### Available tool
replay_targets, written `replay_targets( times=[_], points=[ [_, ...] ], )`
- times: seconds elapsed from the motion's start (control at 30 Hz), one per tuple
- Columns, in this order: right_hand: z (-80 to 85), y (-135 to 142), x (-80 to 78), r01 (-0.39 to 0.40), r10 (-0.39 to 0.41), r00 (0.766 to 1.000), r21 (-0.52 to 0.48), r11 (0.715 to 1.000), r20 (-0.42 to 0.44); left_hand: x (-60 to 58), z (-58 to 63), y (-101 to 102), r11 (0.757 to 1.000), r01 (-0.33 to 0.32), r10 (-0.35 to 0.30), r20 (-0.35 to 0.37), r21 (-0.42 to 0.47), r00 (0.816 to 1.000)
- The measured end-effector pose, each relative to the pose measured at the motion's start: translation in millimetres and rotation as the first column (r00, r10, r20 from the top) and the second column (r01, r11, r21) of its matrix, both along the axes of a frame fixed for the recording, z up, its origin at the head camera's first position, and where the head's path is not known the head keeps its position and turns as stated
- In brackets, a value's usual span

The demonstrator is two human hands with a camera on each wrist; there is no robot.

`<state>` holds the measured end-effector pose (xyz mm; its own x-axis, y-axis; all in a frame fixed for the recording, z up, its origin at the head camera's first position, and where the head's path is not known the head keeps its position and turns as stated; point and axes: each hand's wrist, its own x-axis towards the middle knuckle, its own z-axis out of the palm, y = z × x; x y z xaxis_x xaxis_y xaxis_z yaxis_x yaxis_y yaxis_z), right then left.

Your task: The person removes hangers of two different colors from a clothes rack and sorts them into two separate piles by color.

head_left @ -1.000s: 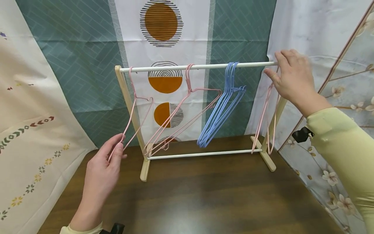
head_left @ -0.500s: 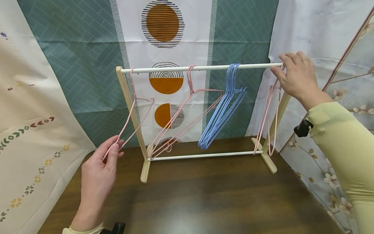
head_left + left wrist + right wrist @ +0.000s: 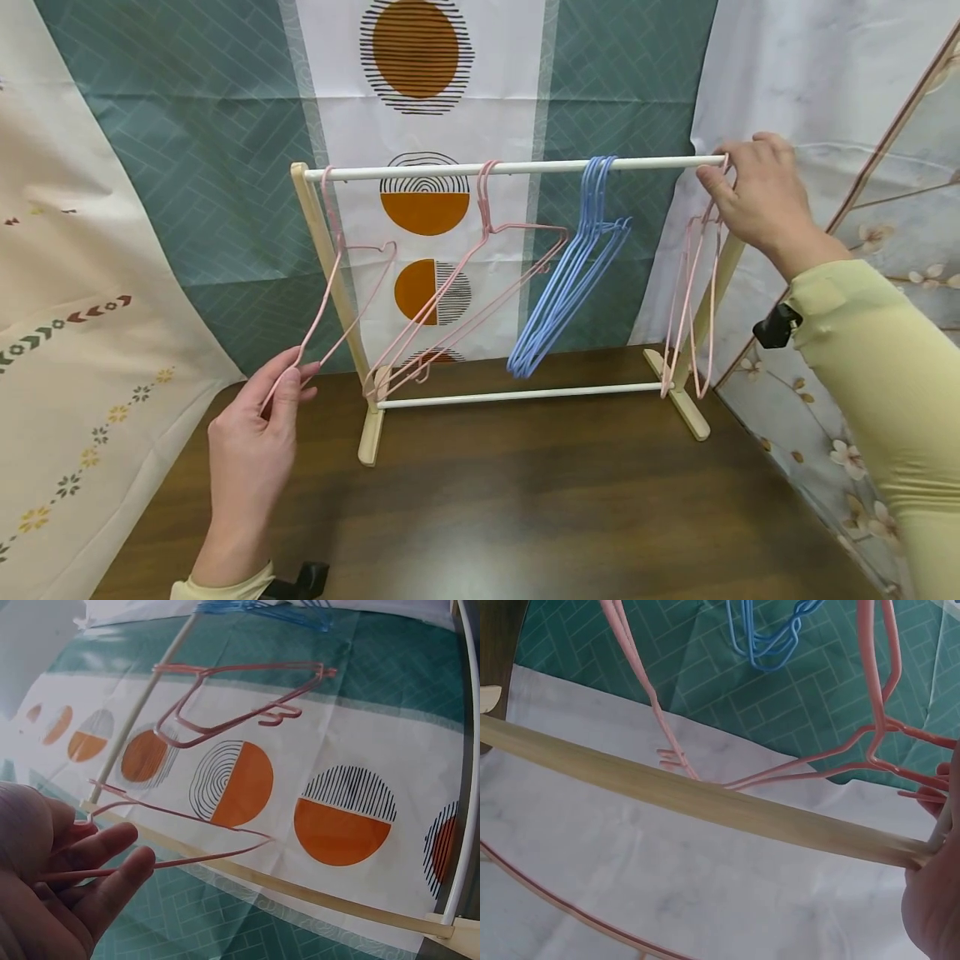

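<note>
My left hand [image 3: 251, 450] pinches the lower corner of a pink clothes hanger [image 3: 326, 296] between thumb and fingers. That hanger's hook stays over the white top rail [image 3: 540, 167] at the left end of a small clothes rack. At the opposite end, my right hand [image 3: 765, 196] grips the rail, thumb in front and fingers over the far side. Right at this hand hang several pink hangers [image 3: 875, 675], their hooks partly hidden by it. Between the hands hang more pink hangers [image 3: 484, 208], turned sideways, and a bunch of blue hangers [image 3: 558, 292].
The rack's wooden uprights [image 3: 324, 237] stand on flat feet on a brown wooden table [image 3: 487, 500]. A white lower rod [image 3: 525, 397] joins them. Patterned cloths [image 3: 210, 167] surround the table at the back and both sides.
My right hand has moved a little right along the rail to its end, and the pink hangers there have shifted right. My left hand has drawn the held hanger's corner slightly left and down.
</note>
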<state>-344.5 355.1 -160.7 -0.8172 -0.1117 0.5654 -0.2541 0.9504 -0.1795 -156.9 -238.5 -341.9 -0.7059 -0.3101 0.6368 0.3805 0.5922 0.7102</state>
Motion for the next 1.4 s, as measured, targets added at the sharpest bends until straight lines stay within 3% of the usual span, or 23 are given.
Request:
replay_targets(
  times=[0.37,0.7,1.0,1.17,1.4],
  points=[
    [-5.6,-2,-2.6,0.009,-0.009,1.000,-0.023,1.000,-0.006,-6.5,-2.3,-5,1.000,0.028,-0.028,-0.029,0.000,0.999],
    [-10.4,-2,-4.6,0.008,-0.009,1.000,-0.038,0.999,-0.009,-12.3,-4.6,-12,0.995,0.071,-0.070,-0.024,0.069,0.997],
    [-10.0,-2,-5.0,0.011,-0.012,1.000,-0.051,0.999,-0.010,-12.3,-0.4,-12,0.982,0.153,-0.139,-0.124,0.110,0.982],
    [-8.2,-3,-5.4,0.012,-0.013,1.000,-0.060,0.998,-0.017,-13.2,-5.2,-15,0.964,0.229,-0.204,-0.182,0.135,0.962],
    [-7.6,-3,-6.2,0.008,-0.010,1.000,-0.064,0.998,-0.023,-11.9,-13.8,-21,0.870,0.437,-0.358,-0.313,0.231,0.879]
  ],
)
